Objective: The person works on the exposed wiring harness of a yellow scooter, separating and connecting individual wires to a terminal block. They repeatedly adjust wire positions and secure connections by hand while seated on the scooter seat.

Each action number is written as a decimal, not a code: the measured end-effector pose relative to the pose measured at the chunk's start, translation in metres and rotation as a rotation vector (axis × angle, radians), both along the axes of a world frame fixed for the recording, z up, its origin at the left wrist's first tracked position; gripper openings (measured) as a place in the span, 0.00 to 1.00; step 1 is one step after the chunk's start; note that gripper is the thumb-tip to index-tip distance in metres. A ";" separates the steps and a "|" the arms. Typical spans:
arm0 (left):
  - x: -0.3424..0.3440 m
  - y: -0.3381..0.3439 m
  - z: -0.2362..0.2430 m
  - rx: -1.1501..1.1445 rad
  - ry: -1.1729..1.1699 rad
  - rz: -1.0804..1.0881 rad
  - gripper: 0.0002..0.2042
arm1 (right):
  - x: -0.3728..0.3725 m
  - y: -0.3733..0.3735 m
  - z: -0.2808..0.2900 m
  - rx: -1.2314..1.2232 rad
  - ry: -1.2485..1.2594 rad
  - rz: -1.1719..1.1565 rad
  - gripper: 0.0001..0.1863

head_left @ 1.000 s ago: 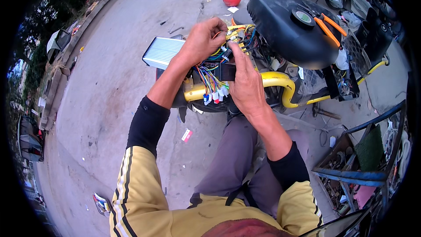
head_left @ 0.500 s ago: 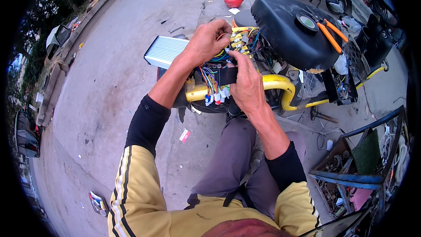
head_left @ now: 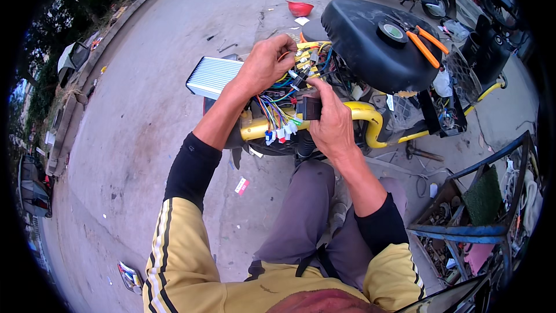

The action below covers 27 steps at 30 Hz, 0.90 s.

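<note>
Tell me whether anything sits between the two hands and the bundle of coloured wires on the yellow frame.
Nothing visible does. The left hand is already in the coloured wires from above, and the right hand touches them from the side at a small black connector block. The finned silver box lies off to the left.

Both hands raised in front, close together

The left hand (head_left: 267,65) is curled, its back turned up, the fingers bent down and pinched together at the tips. The right hand (head_left: 331,123) is just beside it, lower, thumb pointing up and fingers closed in a grip. Both forearms are bare, come from the lower edge, and wear black cuffs under yellow sleeves with stripes
</note>
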<state>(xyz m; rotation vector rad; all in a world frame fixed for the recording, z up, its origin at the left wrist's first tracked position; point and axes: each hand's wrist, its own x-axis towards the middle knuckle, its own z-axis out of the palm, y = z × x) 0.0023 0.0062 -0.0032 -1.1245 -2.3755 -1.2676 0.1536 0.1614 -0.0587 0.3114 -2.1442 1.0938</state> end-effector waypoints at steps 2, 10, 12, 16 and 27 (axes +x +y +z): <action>0.001 0.001 0.000 -0.016 0.030 0.003 0.07 | 0.000 0.011 -0.001 -0.018 0.006 -0.073 0.22; 0.001 -0.001 0.000 -0.023 -0.006 -0.007 0.07 | -0.006 0.037 -0.011 -0.107 -0.071 -0.222 0.09; 0.003 -0.001 0.003 -0.071 -0.005 -0.004 0.09 | -0.008 0.039 -0.014 -0.121 -0.044 -0.216 0.11; 0.005 0.001 0.002 -0.054 -0.040 -0.007 0.09 | -0.002 0.039 -0.004 -0.212 -0.172 -0.176 0.13; -0.005 -0.002 -0.008 -0.003 -0.043 0.028 0.05 | 0.006 0.034 -0.002 -0.153 -0.167 -0.129 0.15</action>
